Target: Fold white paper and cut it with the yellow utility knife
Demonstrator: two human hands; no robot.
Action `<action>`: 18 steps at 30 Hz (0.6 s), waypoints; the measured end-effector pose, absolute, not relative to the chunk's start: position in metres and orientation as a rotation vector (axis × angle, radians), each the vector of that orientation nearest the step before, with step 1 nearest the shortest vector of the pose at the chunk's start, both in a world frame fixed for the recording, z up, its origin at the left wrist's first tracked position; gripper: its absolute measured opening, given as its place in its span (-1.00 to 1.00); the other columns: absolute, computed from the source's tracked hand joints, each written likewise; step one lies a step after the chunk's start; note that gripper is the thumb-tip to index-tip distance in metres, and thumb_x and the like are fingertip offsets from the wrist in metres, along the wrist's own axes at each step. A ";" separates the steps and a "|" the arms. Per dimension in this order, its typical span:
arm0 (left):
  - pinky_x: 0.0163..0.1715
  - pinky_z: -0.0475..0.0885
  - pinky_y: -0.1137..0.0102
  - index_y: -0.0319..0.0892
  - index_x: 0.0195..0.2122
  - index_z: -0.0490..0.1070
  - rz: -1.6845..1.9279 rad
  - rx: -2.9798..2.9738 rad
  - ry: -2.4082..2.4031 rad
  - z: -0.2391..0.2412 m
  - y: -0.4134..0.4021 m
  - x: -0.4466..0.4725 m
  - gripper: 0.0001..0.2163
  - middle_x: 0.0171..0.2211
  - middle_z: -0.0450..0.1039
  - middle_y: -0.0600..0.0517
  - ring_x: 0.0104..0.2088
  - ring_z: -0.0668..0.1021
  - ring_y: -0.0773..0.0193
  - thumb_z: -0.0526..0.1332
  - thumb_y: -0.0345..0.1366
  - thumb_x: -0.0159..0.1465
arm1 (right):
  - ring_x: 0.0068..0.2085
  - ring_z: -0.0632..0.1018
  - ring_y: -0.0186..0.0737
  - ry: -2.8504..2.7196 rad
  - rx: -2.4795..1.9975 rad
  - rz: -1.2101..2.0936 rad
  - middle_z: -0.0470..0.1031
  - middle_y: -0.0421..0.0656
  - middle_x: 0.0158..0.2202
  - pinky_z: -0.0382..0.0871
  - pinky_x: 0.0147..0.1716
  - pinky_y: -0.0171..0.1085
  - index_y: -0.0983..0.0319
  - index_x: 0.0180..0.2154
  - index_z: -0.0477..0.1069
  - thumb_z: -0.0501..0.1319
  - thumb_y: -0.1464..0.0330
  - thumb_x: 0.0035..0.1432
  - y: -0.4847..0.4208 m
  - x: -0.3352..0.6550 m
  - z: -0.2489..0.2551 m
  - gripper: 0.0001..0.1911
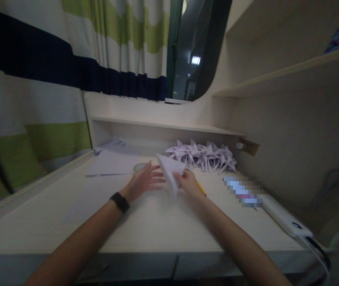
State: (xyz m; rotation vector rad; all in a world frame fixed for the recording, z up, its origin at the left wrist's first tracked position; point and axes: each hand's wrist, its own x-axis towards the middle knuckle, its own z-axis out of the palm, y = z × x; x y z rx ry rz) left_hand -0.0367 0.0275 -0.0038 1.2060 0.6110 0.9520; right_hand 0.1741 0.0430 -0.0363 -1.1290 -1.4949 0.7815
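Over the middle of the desk, my right hand (pixel 189 182) pinches a folded white sheet of paper (pixel 171 169) by its right side. The paper is tilted and its lower edge is blurred. My left hand (pixel 147 178), with a dark band on the wrist, is open beside the paper, its fingers spread and pointing right. I cannot tell whether its fingertips touch the sheet. A roll of clear tape (pixel 139 167) lies just behind my left hand. A yellow pencil or pen (pixel 201 188) shows partly behind my right hand.
Several white paper pinwheels (pixel 202 155) lie in a row at the back. A stack of white paper (pixel 112 161) is at the back left. On the right are a phone-like screen (pixel 242 192), blurred out, and a white power strip (pixel 287 218) with cables.
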 end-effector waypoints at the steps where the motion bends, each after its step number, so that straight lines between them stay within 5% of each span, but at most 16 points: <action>1: -0.16 0.45 0.11 -0.17 0.01 0.31 0.940 1.196 0.599 -0.006 0.030 -0.037 -0.44 -0.04 0.45 -0.20 -0.09 0.54 -0.03 0.11 0.18 0.19 | -0.46 0.52 -0.19 -1.479 -1.140 0.866 0.56 -0.10 -0.38 0.39 -0.53 -0.29 0.30 -0.19 0.48 0.20 0.13 -0.01 0.044 0.175 -0.037 -0.58; 5: -0.28 0.46 0.30 -0.18 -0.05 0.34 0.988 1.265 0.694 -0.020 0.039 -0.036 -0.55 -0.16 0.48 -0.13 -0.24 0.58 0.15 0.32 -0.03 0.13 | -0.54 0.50 -0.29 -1.489 -1.126 1.105 0.53 -0.17 -0.51 0.35 -0.56 -0.36 0.30 -0.27 0.51 0.28 0.21 -0.10 0.042 0.178 -0.039 -0.65; 10: -0.43 0.43 0.46 -0.28 -0.25 0.44 1.064 1.320 0.851 -0.032 0.046 -0.036 -0.67 -0.29 0.51 -0.11 -0.39 0.57 0.30 0.39 -0.15 0.08 | -0.52 0.53 -0.29 -1.582 -1.129 1.185 0.56 -0.15 -0.46 0.40 -0.51 -0.34 0.26 -0.07 0.42 0.29 0.16 -0.02 0.042 0.197 -0.022 -0.52; 13: -0.33 0.48 0.40 -0.31 -0.28 0.47 1.088 1.278 0.884 -0.034 0.045 -0.036 -0.68 -0.30 0.53 -0.14 -0.38 0.57 0.26 0.41 -0.19 0.04 | -0.39 0.58 -0.19 -1.654 -1.399 0.833 0.58 -0.04 -0.34 0.43 -0.39 -0.27 0.30 -0.02 0.37 0.19 0.12 0.12 0.045 0.223 -0.009 -0.52; 18: -0.24 0.49 0.31 -0.27 -0.16 0.47 1.023 1.277 0.808 -0.042 0.040 -0.028 -0.61 -0.16 0.53 -0.17 -0.26 0.58 0.16 0.44 -0.28 -0.02 | -0.10 0.53 0.05 -1.915 -2.034 -0.002 0.53 0.03 -0.17 0.35 -0.20 -0.14 0.24 -0.04 0.40 0.19 0.00 0.08 0.039 0.252 -0.014 -0.46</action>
